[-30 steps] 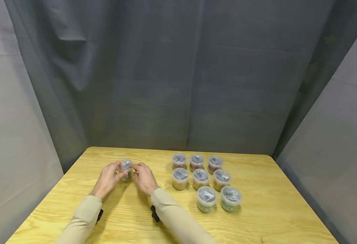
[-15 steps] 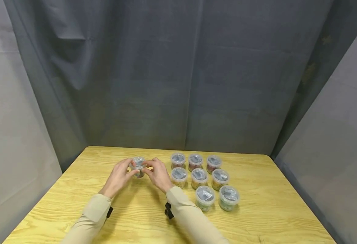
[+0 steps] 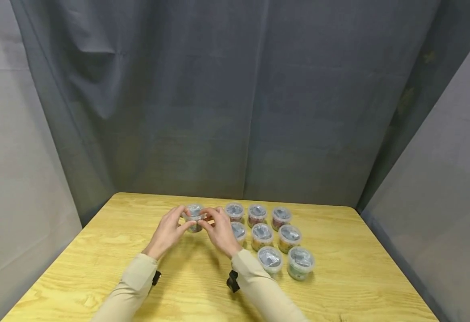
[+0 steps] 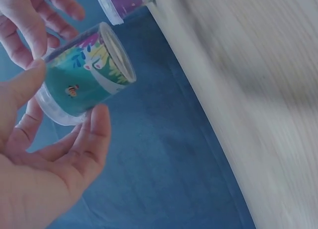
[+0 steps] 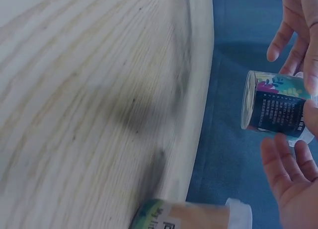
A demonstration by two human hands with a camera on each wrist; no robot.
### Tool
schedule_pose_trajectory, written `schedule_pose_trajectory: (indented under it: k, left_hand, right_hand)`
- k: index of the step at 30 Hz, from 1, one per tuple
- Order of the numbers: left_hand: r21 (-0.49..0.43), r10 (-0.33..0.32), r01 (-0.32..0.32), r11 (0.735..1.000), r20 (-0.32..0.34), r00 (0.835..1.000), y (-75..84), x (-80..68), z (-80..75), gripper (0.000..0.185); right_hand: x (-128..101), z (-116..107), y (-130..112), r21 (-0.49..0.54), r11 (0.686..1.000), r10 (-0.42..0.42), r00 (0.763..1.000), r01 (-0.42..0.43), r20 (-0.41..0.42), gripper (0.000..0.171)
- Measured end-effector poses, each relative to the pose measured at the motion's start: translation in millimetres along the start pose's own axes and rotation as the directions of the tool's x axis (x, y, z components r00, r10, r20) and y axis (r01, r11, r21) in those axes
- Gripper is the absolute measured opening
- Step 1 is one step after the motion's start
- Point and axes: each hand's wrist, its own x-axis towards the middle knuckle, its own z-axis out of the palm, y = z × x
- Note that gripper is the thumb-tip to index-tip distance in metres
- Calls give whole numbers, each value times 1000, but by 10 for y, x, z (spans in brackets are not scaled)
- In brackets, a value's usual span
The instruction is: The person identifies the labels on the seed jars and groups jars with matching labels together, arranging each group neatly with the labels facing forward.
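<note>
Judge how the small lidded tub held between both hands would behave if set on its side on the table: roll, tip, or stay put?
The tub looks round-walled, so on its side it would probably roll. Its short, wide shape suggests it stands steadily upright, like the tubs grouped nearby. Both the left hand and right hand hold it by fingertips, so it is likely light.

Head high; wrists close, sharing tub [image 3: 195,213]

The tub [image 3: 195,217] looks like clear glossy plastic with a printed paper label, as do the tubs [image 3: 273,232] beside it. The table [image 3: 98,250] beneath them is pale, grained wood, matt. Behind the table hangs grey matt cloth [image 3: 235,98].
</note>
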Motion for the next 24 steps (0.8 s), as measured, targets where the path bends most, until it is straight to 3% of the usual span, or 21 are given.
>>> schedule_pose_trajectory:
  k: [5, 11, 16, 24]
  left_hand:
    - [-2, -3, 3, 1000, 14, 1000, 51, 17, 23, 21]
    - [-85, 20, -19, 996, 14, 1000, 73, 34, 94, 23]
    - [-152, 66, -65, 986, -1, 998, 67, 33, 174, 45]
    - [-314, 26, -11, 949, 42, 999, 75, 52, 278, 63]
  right_hand:
    - [-16, -65, 21, 29, 999, 14, 1000, -14, 15, 24]
    - [-60, -133, 49, 76, 996, 51, 999, -49, -20, 19]
    - [-86, -215, 10, 140, 982, 132, 990, -124, -49, 19]
    - [-124, -380, -64, 161, 971, 193, 978, -179, -78, 19]
